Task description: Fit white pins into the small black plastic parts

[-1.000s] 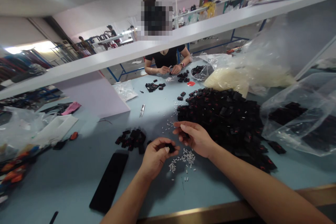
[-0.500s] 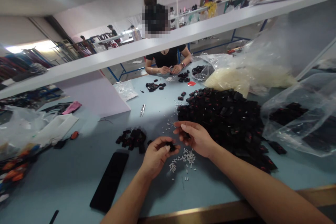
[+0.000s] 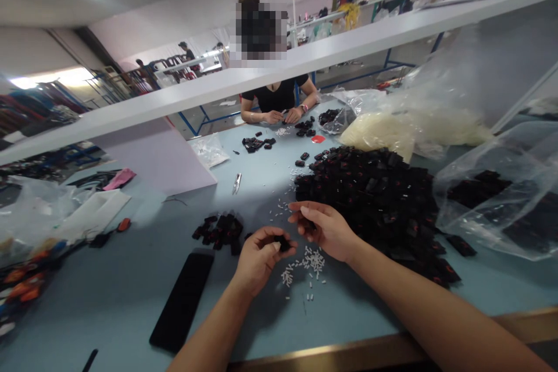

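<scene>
Now | left hand: curled narrow, pinching a small black plastic piece, lower middle | right hand: half open, fingers bent downward, whether it holds anything unclear | loose white pegs: on the table below both hands | heap of black pieces: just beyond right hand, right of centre

Pale blue worktable with black plastic parts, white pellets, a phone

Behind your fingers, your left hand and right hand narrow into long, bare forearms.
</scene>
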The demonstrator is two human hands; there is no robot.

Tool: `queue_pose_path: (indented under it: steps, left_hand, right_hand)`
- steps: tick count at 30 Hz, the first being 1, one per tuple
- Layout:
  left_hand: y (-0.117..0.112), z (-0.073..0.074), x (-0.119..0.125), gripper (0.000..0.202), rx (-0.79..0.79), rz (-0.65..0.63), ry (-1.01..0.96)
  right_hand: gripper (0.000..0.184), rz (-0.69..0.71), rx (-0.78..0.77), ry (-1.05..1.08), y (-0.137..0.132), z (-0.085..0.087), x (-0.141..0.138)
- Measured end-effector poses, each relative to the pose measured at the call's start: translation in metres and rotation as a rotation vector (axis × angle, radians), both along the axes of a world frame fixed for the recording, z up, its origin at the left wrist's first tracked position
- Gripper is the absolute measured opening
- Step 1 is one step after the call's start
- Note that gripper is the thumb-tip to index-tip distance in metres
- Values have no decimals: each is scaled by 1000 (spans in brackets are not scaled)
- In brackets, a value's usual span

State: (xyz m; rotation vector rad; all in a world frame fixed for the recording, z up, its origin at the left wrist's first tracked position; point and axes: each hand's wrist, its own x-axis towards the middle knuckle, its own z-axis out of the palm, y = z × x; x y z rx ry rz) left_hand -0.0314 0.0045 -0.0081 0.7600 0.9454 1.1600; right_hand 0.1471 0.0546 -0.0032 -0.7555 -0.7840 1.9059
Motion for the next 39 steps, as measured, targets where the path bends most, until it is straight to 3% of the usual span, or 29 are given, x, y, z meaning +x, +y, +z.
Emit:
queue_pose_path:
  steps: [17,39]
  left_hand:
    - [0,-4,-1,22,0,-2,1]
    - [0,1,0,23,-30,54,-22]
  right_hand:
    - [32,0,11,4,0,2,0]
    - [36,-8,-8,-12,-1,3,0]
